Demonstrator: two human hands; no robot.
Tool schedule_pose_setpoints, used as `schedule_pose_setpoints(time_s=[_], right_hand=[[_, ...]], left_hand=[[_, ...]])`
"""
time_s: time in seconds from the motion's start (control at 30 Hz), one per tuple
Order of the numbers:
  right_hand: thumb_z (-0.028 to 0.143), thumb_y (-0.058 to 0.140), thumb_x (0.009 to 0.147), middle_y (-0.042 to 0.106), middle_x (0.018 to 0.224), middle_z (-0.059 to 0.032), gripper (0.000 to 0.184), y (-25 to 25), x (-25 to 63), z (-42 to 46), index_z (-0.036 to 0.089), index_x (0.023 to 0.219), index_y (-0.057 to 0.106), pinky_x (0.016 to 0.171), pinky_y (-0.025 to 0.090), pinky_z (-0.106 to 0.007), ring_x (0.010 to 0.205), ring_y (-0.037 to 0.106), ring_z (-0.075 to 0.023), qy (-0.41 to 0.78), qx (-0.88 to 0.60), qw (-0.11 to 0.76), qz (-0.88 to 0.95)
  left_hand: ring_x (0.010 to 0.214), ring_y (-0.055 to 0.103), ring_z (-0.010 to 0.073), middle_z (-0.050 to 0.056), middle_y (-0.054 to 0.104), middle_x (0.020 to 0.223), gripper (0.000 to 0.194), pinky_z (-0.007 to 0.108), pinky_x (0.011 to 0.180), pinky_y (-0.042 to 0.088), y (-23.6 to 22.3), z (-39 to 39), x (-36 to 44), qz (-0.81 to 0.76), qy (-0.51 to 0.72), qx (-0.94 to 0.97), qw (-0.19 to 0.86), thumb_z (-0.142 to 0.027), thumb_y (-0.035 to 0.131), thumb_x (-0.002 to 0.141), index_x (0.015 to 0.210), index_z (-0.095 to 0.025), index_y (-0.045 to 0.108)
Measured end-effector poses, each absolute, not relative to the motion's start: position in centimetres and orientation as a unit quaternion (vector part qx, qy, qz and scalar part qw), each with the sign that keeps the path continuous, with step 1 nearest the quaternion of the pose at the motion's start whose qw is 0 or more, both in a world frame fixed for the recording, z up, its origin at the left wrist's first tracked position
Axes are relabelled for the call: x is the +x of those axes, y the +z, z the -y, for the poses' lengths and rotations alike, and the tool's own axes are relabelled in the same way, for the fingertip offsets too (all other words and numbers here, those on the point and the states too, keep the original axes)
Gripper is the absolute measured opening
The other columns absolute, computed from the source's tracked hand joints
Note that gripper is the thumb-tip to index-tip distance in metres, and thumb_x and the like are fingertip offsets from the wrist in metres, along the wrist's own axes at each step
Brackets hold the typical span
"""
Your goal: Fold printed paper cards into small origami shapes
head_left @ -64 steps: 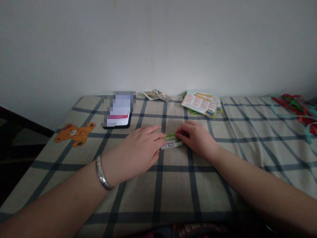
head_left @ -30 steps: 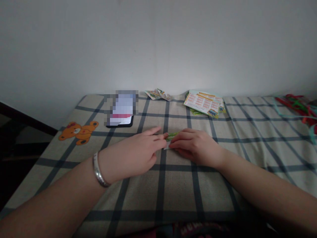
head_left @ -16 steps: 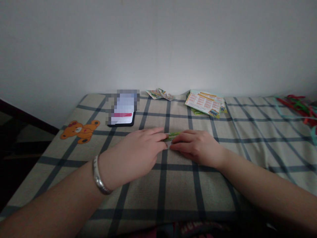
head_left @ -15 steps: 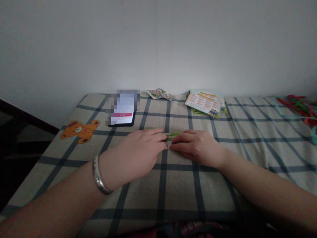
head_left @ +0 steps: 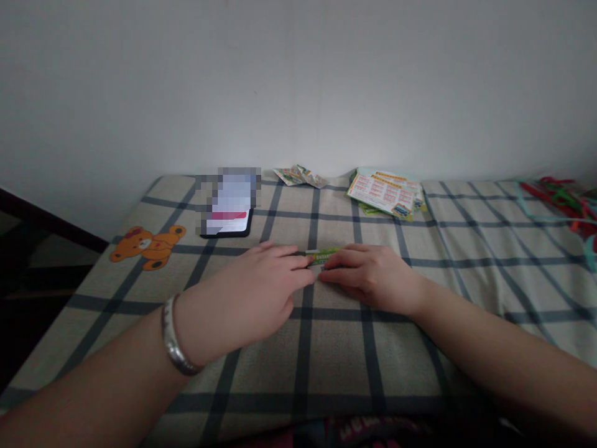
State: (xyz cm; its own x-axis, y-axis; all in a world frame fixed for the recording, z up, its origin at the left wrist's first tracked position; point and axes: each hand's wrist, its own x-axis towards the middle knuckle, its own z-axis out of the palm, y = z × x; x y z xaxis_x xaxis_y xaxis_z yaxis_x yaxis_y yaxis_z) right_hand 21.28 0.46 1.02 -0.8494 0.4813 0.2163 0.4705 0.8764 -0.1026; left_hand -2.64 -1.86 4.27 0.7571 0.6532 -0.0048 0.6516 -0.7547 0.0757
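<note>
A small, narrow strip of folded printed paper (head_left: 321, 255), green on top with a white part below, lies flat on the checked cloth between my two hands. My left hand (head_left: 254, 286), with a silver bangle at the wrist, lies palm down. Its fingers stretch to the right with small gaps, and their tips touch the paper's left end. From the other side my right hand (head_left: 373, 274) bends its fingers over the right part of the paper and presses it against the cloth. Both thumbs are mostly hidden.
A phone (head_left: 228, 218) with a lit screen lies back left, beyond an orange teddy bear cutout (head_left: 148, 247). Near the wall are a crumpled folded paper (head_left: 301, 176) and a stack of printed leaflets (head_left: 385, 193). Red and green strands (head_left: 559, 196) lie far right.
My left hand has slid slightly left, so more of the green strip shows between the hands. My right hand stays almost where it was on the paper.
</note>
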Motion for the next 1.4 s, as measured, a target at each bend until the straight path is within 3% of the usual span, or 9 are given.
schedule_pose_setpoints(time_s=[0.13, 0.3, 0.73, 1.4], right_hand=[[0.026, 0.049, 0.096, 0.067, 0.106, -0.0051, 0.028, 0.7, 21.4, -0.6, 0.025, 0.119, 0.064, 0.079, 0.051, -0.032, 0.096, 0.062, -0.0188, 0.031, -0.235, 0.121, 0.964], [0.028, 0.049, 0.096, 0.066, 0.109, -0.0053, 0.029, 0.6, 21.1, -0.4, 0.027, 0.122, 0.061, 0.075, 0.049, -0.033, 0.098, 0.059, -0.0207, -0.007, -0.234, 0.1, 0.967], [0.023, 0.052, 0.093, 0.066, 0.107, -0.0058, 0.018, 1.7, 20.3, -0.5, 0.023, 0.103, 0.067, 0.074, 0.047, -0.034, 0.097, 0.056, -0.0216, -0.048, -0.227, 0.074, 0.97], [0.018, 0.052, 0.09, 0.066, 0.101, -0.0051, 0.016, 3.6, 22.2, -0.4, 0.021, 0.093, 0.068, 0.072, 0.044, -0.032, 0.092, 0.056, -0.0204, -0.009, -0.255, 0.017, 0.967]], left_hand=[[0.12, 0.054, 0.0268, 0.002, 0.064, 0.123, 0.03, 0.055, 0.107, 0.03, 4.4, 1.9, -2.3, -0.358, 0.001, 0.933, 0.026, -0.016, 0.052, 0.082, 0.107, -0.026, 0.065], [0.114, 0.057, 0.0272, 0.003, 0.066, 0.117, 0.022, 0.055, 0.107, 0.03, 4.7, 2.0, -2.1, -0.359, 0.005, 0.933, 0.016, -0.018, 0.056, 0.083, 0.099, -0.024, 0.068], [0.114, 0.058, 0.0273, 0.006, 0.066, 0.116, 0.021, 0.061, 0.11, 0.026, 4.1, 2.3, -1.9, -0.361, 0.018, 0.932, 0.007, -0.016, 0.051, 0.086, 0.097, -0.023, 0.067], [0.109, 0.057, 0.0263, 0.005, 0.065, 0.112, 0.023, 0.053, 0.105, 0.035, 4.3, 1.9, -1.7, -0.34, -0.003, 0.94, -0.015, -0.014, 0.048, 0.088, 0.098, -0.023, 0.065]])
